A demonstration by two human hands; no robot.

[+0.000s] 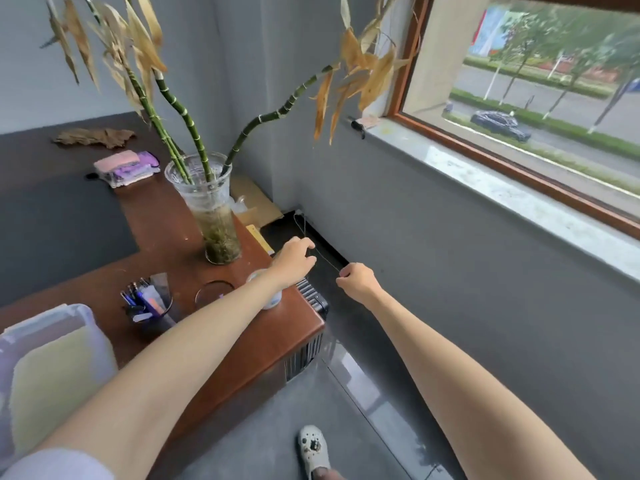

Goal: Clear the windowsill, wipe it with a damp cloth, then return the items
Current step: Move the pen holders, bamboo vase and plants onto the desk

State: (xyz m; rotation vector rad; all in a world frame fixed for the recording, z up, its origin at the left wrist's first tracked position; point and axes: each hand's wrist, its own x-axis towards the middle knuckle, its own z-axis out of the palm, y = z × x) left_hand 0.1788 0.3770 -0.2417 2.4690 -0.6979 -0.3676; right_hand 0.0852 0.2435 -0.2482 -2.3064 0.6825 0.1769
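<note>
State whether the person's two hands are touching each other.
Apart. The head view shows a clear gap between the left hand and the right hand; only a thin cord spans it.

Both hands pinching a thin cord (327, 260): my left hand (294, 252) over the desk (156, 216) corner, my right hand (356, 280) just beside it, near the wall. Glass vase (211, 202) of dried bamboo on the desk. Windowsill (519, 199): small dark item (358, 128) at its left end.
</note>
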